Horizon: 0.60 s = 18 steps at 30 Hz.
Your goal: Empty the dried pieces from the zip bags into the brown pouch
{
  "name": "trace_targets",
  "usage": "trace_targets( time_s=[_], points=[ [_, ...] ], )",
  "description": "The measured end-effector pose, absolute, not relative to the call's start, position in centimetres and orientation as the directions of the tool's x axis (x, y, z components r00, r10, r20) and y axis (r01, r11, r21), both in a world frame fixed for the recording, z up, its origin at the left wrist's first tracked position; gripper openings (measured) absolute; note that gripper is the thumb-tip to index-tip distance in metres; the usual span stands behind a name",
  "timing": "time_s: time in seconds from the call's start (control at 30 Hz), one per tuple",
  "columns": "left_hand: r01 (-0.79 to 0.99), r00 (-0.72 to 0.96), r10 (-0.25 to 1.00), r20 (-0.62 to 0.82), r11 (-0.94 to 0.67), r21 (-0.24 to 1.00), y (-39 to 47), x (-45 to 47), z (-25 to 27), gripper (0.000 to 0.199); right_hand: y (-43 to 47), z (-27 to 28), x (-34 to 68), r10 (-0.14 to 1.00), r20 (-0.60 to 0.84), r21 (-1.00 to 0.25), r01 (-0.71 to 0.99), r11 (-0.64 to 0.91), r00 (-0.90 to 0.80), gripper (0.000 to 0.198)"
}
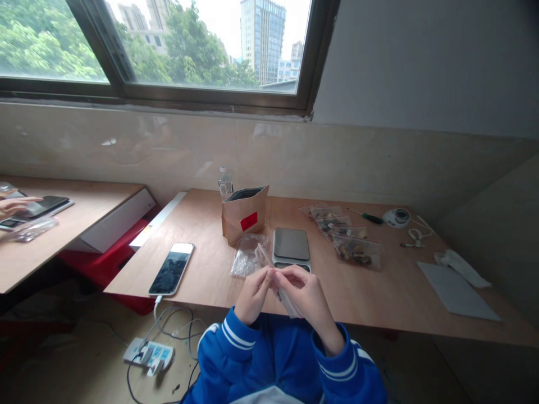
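Note:
My left hand (254,293) and my right hand (304,290) meet over the table's front edge, fingertips pinched close together. Between them is a clear plastic bag (288,303), part of it hanging below my right fingers and part rising above. Just behind my hands lies a digital scale (291,244) with a bare metal plate. Left of the scale, more clear plastic bags (248,257) rest flat on the table. A brown paper pouch (245,216) with a red label stands open at the top behind them.
Several filled zip bags (357,249) lie right of the scale, near a screwdriver (366,216) and a white dome camera (396,217). A phone (172,269) is plugged into a cable at left. A water bottle (225,183) stands behind the pouch. Another person's hand (17,206) shows far left.

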<state>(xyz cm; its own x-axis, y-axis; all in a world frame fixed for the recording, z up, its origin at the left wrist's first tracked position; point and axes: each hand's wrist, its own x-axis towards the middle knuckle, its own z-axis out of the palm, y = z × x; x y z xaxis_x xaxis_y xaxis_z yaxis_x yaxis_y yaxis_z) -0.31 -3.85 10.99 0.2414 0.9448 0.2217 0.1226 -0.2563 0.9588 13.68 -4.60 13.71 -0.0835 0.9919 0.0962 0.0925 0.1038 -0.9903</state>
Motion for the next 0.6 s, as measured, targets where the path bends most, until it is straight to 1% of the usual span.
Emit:
trace_targets(
  time_s=[0.17, 0.23, 0.37, 0.43, 0.5, 0.53, 0.6],
  points=[
    [0.140, 0.208, 0.948, 0.241, -0.272, 0.952, -4.03, -0.38, 10.88, 0.032, -4.59, 13.48, 14.11, 0.983, 0.085, -0.996, 0.019, 0.089, -0.165, 0.024],
    [0.141, 0.213, 0.948, 0.236, -0.269, 0.953, -3.96, -0.42, 10.93, 0.032, -4.52, 13.48, 14.23, 0.983, 0.090, -0.995, 0.025, 0.096, -0.162, 0.023],
    [0.176, 0.273, 0.932, 0.240, -0.294, 0.939, -3.65, -0.38, 11.41, 0.032, -4.49, 14.00, 13.94, 0.990, 0.106, -0.983, 0.137, 0.119, -0.094, 0.021],
    [0.211, 0.290, 0.917, 0.275, -0.342, 0.916, -3.57, -0.29, 11.61, 0.034, -4.56, 14.17, 13.59, 0.993, 0.091, -0.983, 0.151, 0.102, -0.079, 0.023],
    [0.267, 0.273, 0.912, 0.306, -0.377, 0.887, -3.67, -0.20, 11.62, 0.034, -4.52, 14.02, 13.42, 0.995, 0.080, -0.987, 0.137, 0.088, -0.066, 0.024],
    [0.298, 0.253, 0.914, 0.317, -0.385, 0.874, -3.80, -0.19, 11.56, 0.033, -4.40, 13.83, 13.53, 0.996, 0.085, -0.986, 0.139, 0.089, -0.034, 0.025],
    [0.350, 0.198, 0.920, 0.337, -0.388, 0.853, -4.17, -0.27, 11.36, 0.034, -3.87, 13.35, 14.25, 0.985, 0.113, -0.983, 0.159, 0.093, 0.129, 0.027]
  ],
)
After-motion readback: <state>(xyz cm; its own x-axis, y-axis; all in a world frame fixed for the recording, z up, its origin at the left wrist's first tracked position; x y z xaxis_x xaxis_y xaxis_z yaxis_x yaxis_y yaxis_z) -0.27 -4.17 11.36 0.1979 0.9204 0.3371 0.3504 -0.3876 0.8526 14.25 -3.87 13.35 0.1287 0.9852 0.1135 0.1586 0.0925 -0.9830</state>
